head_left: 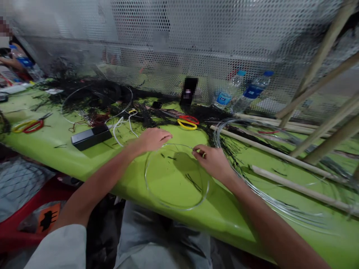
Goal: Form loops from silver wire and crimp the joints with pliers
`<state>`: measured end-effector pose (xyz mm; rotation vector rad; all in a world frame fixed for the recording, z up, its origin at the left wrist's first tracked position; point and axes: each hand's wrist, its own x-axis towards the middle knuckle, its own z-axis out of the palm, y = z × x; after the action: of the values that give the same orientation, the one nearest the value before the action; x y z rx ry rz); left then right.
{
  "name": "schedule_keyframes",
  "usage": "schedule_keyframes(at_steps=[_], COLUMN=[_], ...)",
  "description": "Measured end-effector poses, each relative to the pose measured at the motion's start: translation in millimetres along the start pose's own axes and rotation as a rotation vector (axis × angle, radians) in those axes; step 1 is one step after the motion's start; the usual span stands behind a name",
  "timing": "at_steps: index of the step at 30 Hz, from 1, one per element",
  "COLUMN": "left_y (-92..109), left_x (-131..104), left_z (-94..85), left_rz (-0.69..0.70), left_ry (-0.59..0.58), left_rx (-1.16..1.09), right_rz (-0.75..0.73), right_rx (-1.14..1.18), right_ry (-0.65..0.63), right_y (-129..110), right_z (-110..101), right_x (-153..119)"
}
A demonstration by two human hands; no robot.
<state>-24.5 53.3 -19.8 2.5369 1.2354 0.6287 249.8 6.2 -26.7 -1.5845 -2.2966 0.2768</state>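
A thin wire ring [208, 186] lies on the green table [123, 183] in front of me. My right hand [210, 158] pinches the ring at its upper right, thumb and fingers together on the wire. Over the ring's upper left is my left hand [155, 139], its fingers bent and close together; what its fingertips hold, if anything, is too small to make out. Short dark strands [193, 183] lie inside the ring. Scissors with red and yellow handles [187, 123] rest just beyond my hands.
A large wire coil [263, 198] and wooden poles [280, 153] are on the right. Two water bottles [224, 95] stand behind. On the left are a black box [91, 139], a white cable [119, 127], more scissors [32, 125] and dark strands [103, 93]. A person's arm [12, 63] shows far left.
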Motion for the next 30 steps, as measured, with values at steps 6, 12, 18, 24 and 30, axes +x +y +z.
schedule_keyframes(at_steps=[6,12,18,24,30], left_y=[2.8,-18.1,-48.6,-43.3,-38.8], left_x=[-0.4,-2.4,-13.7,-11.5,-2.3], left_z=[-0.6,-34.2,-51.2,-44.9,-28.7], left_rz=[0.041,-0.127,-0.28,-0.287,-0.055], left_ry=[-0.047,0.357,0.195,0.149,0.335], left_rx=[-0.159,-0.216,0.05,0.118,0.058], right_rz=[-0.031,0.056,0.066,-0.071,-0.385], right_rx=[0.105,-0.031,-0.138,-0.083,-0.036], right_ry=[0.02,0.04,0.057,0.141,0.19], right_y=[-11.4,-4.9,2.0,7.5,-11.4], right_z=[1.5,0.4,6.3,10.9,14.9], right_x=[-6.6,-6.6,-6.4,-8.9,-24.1])
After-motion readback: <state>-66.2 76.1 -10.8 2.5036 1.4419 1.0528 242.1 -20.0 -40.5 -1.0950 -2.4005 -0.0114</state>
